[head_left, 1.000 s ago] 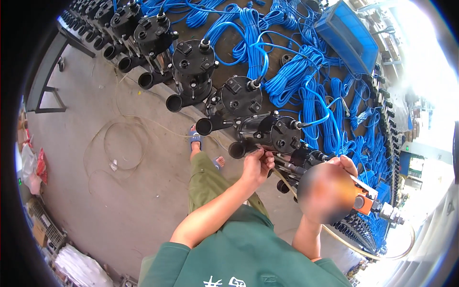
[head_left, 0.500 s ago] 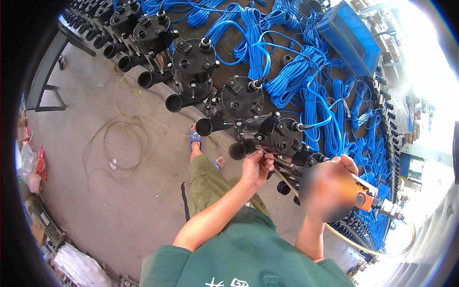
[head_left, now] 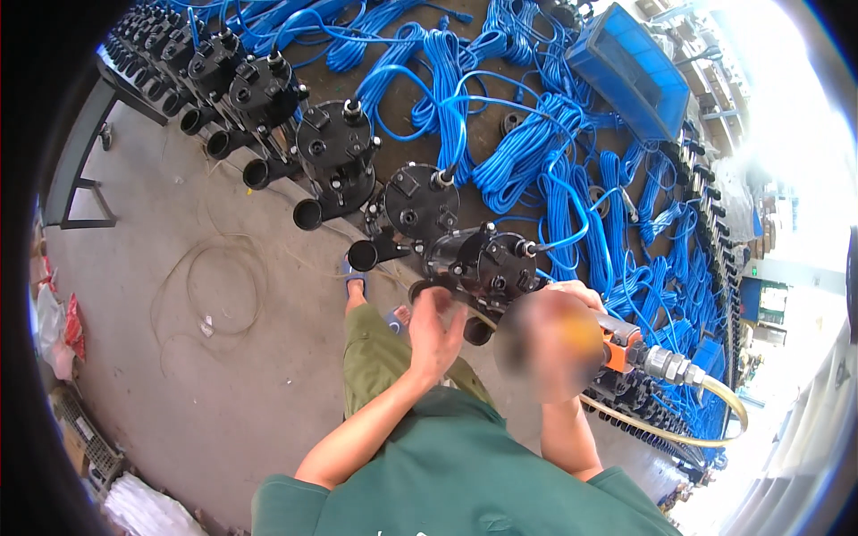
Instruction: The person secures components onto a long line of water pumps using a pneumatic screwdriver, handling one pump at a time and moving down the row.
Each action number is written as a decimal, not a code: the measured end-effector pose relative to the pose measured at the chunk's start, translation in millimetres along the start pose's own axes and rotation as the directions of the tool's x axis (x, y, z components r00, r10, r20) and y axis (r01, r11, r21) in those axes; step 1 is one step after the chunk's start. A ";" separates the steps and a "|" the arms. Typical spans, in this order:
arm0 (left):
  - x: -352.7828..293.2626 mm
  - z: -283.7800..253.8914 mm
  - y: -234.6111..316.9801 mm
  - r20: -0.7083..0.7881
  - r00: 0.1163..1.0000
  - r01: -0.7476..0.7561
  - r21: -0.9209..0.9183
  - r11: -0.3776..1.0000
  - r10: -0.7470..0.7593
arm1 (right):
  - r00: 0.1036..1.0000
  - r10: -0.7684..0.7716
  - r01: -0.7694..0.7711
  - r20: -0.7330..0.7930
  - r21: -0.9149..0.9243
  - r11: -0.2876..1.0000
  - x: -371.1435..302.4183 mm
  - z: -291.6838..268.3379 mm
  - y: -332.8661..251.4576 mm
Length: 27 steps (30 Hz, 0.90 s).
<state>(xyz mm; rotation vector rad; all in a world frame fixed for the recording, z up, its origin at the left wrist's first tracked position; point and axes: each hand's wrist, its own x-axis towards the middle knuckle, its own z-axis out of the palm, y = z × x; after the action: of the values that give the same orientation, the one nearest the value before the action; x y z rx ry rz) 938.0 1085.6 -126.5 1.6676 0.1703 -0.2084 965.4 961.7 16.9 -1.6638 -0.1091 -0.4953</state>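
Note:
My right hand [head_left: 567, 335], partly covered by a blurred patch, grips an orange air tool [head_left: 621, 347]. A metal fitting [head_left: 672, 364] joins the tool to a clear yellowish hose [head_left: 728, 406]. The tool's front end is hidden in the blur, close to the nearest black pump [head_left: 500, 266]. My left hand [head_left: 434, 335] is smeared by motion beside that pump's outlet, fingers raised and apart; I see nothing held in it. The pump lies tilted, its round lid facing up and right, with a blue cable [head_left: 565, 239] leaving the lid.
More black pumps [head_left: 335, 134] stand in a row along the table edge toward the far left. Coiled blue cables [head_left: 527, 147] cover much of the dark tabletop [head_left: 384, 85]. A blue crate [head_left: 630, 71] sits at the back right. A thin hose [head_left: 223, 308] lies looped on the floor.
My left hand has come away from the pump's side, moving left and down, and its fingers have parted. The right hand and air tool have shifted left, nearer the pump. The view has shifted slightly.

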 end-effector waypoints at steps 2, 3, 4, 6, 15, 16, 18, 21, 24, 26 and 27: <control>13.8 -7.3 4.6 -0.058 0.946 -0.289 0.284 0.914 0.317 | 1.000 0.014 -0.014 -0.012 0.022 1.000 6.0 3.9 -5.2; 23.3 -9.7 5.6 0.004 0.942 -0.326 0.255 0.910 0.336 | 1.000 0.000 0.001 -0.022 0.023 1.000 8.5 5.6 -11.4; 35.1 -10.9 5.4 0.052 0.933 -0.358 0.231 0.905 0.356 | 0.995 0.077 -0.072 -0.056 0.084 0.994 11.4 7.8 -18.1; 58.4 -12.9 2.2 0.197 0.940 -0.295 0.061 0.954 0.278 | 0.998 0.037 -0.025 -0.040 0.281 0.959 24.3 9.8 -29.8; 99.3 -11.5 -23.0 0.417 0.824 -0.332 -0.194 0.923 0.384 | 0.999 -0.014 0.014 -0.040 -0.010 1.000 89.2 50.9 25.7; 99.1 -11.2 -24.0 0.436 0.820 -0.332 -0.166 0.929 0.371 | 0.997 0.033 -0.033 -0.063 0.000 0.999 88.7 50.1 27.8; 99.6 -12.1 -24.3 0.429 0.825 -0.352 -0.119 0.928 0.368 | 0.993 0.066 -0.062 -0.102 0.041 0.997 88.4 51.7 33.1; 98.7 -14.4 -23.2 0.423 0.833 -0.346 -0.105 0.932 0.357 | 0.991 0.068 -0.067 -0.117 0.012 0.998 89.3 49.9 35.9; 98.3 -14.3 -21.6 0.346 0.818 -0.446 -0.125 0.886 0.460 | 0.991 0.072 -0.071 -0.112 0.020 0.997 93.3 48.2 40.1; 97.1 -13.2 -21.6 0.347 0.821 -0.430 -0.147 0.891 0.454 | 0.989 0.085 -0.080 -0.119 0.047 0.996 95.1 48.4 42.4; 96.9 -12.5 -21.9 0.339 0.820 -0.441 -0.141 0.887 0.461 | 0.994 0.063 -0.061 -0.091 0.026 0.998 96.3 49.0 42.7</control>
<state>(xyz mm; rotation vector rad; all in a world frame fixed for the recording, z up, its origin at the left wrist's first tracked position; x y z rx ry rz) 1027.5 1099.3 -169.3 1.5343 -0.4978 -0.1453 1079.7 981.7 10.5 -1.6138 0.0044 -0.5208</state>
